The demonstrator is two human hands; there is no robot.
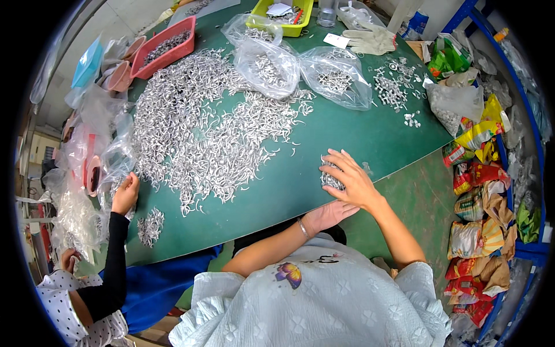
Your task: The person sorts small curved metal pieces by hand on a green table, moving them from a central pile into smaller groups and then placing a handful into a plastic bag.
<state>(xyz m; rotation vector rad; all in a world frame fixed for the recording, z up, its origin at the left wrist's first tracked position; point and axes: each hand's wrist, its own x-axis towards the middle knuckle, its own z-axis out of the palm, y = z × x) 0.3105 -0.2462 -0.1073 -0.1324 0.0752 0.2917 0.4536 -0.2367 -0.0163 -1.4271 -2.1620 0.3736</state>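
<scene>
At the table's front edge, my right hand (354, 182) arches over a small heap of curved silver metal pieces (330, 176). Its fingers are spread and touch the heap's top and side. My left hand (330, 216) is just below it at the edge, palm up, with its fingers stretched out and no piece visible in it. A bracelet circles the left wrist. Farther up the green table (324, 133) spreads a large pile of similar curved metal pieces (214, 139).
A co-worker's hand (125, 194) is at the left, near a small heap (151, 227) and plastic bags (87, 173). Farther back are a red tray (165, 46), a yellow-green tray (280, 16), clear bags (335, 78) and gloves (370, 39). Blue shelving (514, 75) stands right.
</scene>
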